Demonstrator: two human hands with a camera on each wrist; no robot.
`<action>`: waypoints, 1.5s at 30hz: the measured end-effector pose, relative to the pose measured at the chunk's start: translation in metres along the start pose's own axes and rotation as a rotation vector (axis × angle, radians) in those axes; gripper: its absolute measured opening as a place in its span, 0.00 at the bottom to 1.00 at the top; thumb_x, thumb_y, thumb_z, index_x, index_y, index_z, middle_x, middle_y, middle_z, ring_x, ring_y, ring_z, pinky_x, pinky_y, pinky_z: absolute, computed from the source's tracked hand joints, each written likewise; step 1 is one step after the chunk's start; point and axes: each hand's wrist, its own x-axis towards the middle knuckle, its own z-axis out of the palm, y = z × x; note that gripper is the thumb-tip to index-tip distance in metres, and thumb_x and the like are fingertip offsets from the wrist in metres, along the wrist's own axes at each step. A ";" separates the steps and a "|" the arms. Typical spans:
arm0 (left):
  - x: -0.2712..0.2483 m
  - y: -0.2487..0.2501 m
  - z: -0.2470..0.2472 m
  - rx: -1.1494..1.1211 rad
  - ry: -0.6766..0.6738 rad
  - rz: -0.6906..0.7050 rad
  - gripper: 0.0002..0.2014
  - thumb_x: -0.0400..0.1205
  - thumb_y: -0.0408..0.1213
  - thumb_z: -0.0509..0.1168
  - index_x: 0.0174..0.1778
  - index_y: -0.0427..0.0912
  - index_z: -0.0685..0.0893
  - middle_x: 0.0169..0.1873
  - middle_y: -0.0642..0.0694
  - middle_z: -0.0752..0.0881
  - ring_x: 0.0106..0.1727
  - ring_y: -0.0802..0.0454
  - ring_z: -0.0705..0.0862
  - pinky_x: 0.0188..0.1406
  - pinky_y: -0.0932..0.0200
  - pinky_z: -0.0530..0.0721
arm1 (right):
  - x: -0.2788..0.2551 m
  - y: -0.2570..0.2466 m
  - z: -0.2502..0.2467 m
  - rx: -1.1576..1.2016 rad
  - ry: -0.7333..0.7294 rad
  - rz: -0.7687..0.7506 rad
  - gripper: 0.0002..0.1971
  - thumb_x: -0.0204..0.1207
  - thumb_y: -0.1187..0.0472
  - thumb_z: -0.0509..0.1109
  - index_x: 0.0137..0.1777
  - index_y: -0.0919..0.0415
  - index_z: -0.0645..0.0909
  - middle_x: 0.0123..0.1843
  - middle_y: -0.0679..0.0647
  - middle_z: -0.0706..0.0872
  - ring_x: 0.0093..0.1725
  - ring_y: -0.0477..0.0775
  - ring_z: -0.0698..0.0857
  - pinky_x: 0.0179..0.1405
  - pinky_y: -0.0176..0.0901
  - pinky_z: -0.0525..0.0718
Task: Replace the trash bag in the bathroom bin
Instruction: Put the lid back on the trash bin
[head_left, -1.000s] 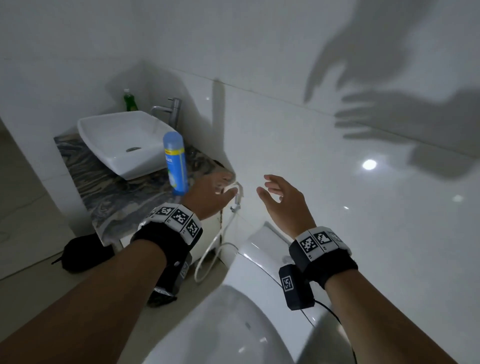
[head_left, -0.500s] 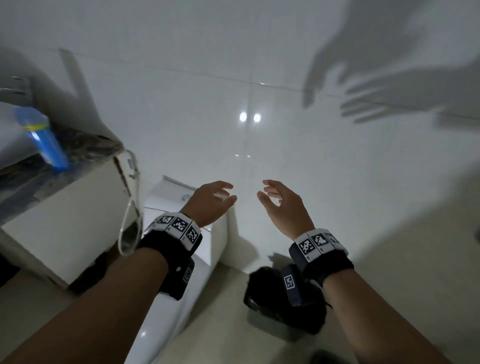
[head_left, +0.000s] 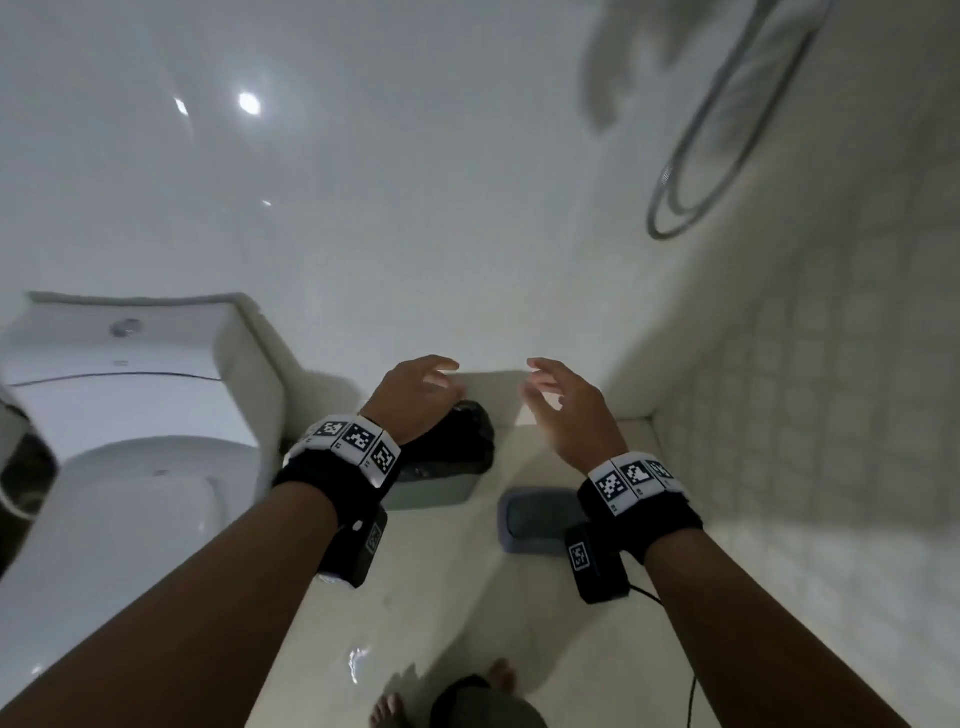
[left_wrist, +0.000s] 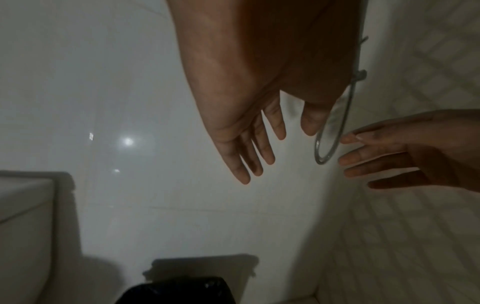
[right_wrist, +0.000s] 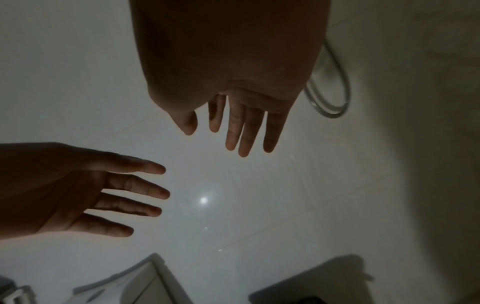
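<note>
The small grey bin (head_left: 434, 492) stands on the floor between the toilet and the tiled wall, lined with a black trash bag (head_left: 465, 441) that bulges over its rim. My left hand (head_left: 439, 376) hovers just above the bag with fingers relaxed and spread, holding nothing. Beside it my right hand (head_left: 537, 384) is also open and empty, palm turned toward the left hand. In the left wrist view the black bag (left_wrist: 176, 290) shows at the bottom, below the left hand (left_wrist: 275, 142). The right hand (right_wrist: 215, 133) hangs in air in the right wrist view.
A white toilet (head_left: 140, 467) with its tank fills the left. A grey lid-like piece (head_left: 535, 519) lies on the floor right of the bin. A shower hose (head_left: 701, 156) loops on the wall at upper right. My bare feet (head_left: 387, 709) stand below.
The view has swung right from the sink and counter past the toilet to the bin corner. Both open hands have come down over the bin and kept the same spread pose.
</note>
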 end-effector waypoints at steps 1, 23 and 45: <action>-0.001 0.002 0.016 0.037 -0.031 0.006 0.14 0.80 0.40 0.67 0.61 0.43 0.83 0.55 0.49 0.87 0.56 0.54 0.84 0.51 0.72 0.76 | -0.008 0.013 -0.008 -0.007 0.017 0.028 0.18 0.79 0.48 0.65 0.68 0.50 0.77 0.63 0.46 0.85 0.62 0.44 0.82 0.66 0.48 0.79; 0.168 -0.187 0.418 0.169 -0.327 -0.455 0.22 0.80 0.46 0.66 0.69 0.44 0.78 0.62 0.40 0.84 0.63 0.45 0.82 0.59 0.58 0.75 | 0.036 0.499 -0.018 -0.104 -0.204 0.484 0.20 0.82 0.51 0.63 0.72 0.55 0.75 0.66 0.54 0.84 0.63 0.52 0.83 0.59 0.42 0.77; 0.308 -0.524 0.602 0.084 -0.181 -0.635 0.57 0.60 0.80 0.60 0.80 0.50 0.57 0.76 0.39 0.68 0.72 0.38 0.72 0.72 0.40 0.74 | 0.107 0.839 0.212 0.059 -0.164 0.762 0.49 0.65 0.22 0.60 0.83 0.45 0.52 0.83 0.54 0.59 0.79 0.61 0.66 0.75 0.61 0.69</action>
